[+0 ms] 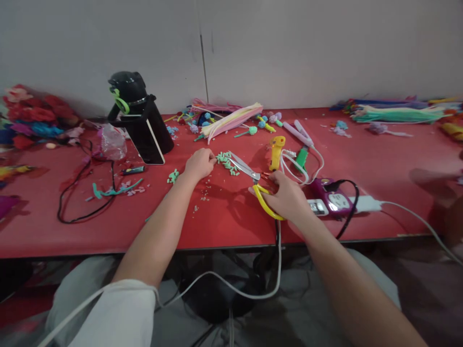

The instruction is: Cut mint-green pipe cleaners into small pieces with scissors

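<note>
My right hand (285, 195) grips a pair of scissors (249, 171) by the yellow handles. The blades point up and left over the red tabletop, their tips slightly parted at a heap of short mint-green pieces (227, 163). On the left side of this heap is my left hand (200, 164), its fingers curled and pressed together at the edge of the pieces. Whatever those fingers hold, if anything, is hidden. A smaller pile of green bits (173, 176) lies left of my left wrist. Pale crumbs (205, 195) are scattered between my hands.
A phone (146, 140) leans on a black flask (159, 127). Pipe-cleaner bundles (231, 121) lie along the wall. To the right are a yellow glue gun (277, 152), a lilac tong-like tool (298, 132), and a purple socket block (334, 198). A white cable (231, 289) hangs across my lap.
</note>
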Demonstrator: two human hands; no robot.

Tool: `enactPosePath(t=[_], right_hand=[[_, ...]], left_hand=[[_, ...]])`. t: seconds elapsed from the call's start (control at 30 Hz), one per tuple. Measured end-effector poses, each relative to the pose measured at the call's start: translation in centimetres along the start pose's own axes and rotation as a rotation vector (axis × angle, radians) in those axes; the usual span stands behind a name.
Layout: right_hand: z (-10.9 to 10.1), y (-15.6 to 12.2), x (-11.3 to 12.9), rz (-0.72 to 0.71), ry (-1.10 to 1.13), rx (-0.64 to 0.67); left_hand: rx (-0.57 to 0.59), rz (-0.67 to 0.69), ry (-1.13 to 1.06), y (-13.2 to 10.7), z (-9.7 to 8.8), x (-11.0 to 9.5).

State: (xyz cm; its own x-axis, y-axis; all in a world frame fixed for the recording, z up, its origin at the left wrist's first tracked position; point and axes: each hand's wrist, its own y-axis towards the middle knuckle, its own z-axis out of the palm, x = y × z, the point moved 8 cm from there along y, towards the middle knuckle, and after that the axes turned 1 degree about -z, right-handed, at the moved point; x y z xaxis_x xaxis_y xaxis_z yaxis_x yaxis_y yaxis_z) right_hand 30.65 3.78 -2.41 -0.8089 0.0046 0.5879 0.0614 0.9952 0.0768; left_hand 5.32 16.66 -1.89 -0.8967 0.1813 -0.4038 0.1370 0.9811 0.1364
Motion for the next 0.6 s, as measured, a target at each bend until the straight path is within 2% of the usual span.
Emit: enactPosePath(t=[0.13, 0.23, 0.3, 0.4, 0.47, 0.53, 0.6], right_hand=[[0.0, 0.0, 0.7, -0.028, 0.017, 0.001], [0.4, -0.1, 1.4, -0.07, 0.03, 0.025], [0.9, -0.4, 2.0, -0.108, 0.051, 0.047], [2.2, -0.9, 3.5, -0.17, 0.186, 0.105], [3.3, -1.4, 4.6, -0.178, 0.347, 0.165], [4.5, -1.7, 5.6, -0.144, 0.528, 0.221], [5.5, -2.0, 6.5, -0.087, 0.712, 0.269]], left_hand=[[-0.106, 0.076, -0.164, -3.0, -3.0, 0.3], [-0.137, 0.009, -0.358, -7.2, -5.1, 2.0], [-0.134, -0.045, -0.523, -10.2, -5.9, 3.2], [-0.151, -0.121, -0.785, -13.9, -6.0, 4.4], [-0.161, -0.156, -0.916, -15.2, -5.4, 4.5], [-0.139, -0.154, -1.007, -15.8, -4.3, 3.8], [-0.069, -0.135, -1.079, -15.8, -3.0, 2.4]])
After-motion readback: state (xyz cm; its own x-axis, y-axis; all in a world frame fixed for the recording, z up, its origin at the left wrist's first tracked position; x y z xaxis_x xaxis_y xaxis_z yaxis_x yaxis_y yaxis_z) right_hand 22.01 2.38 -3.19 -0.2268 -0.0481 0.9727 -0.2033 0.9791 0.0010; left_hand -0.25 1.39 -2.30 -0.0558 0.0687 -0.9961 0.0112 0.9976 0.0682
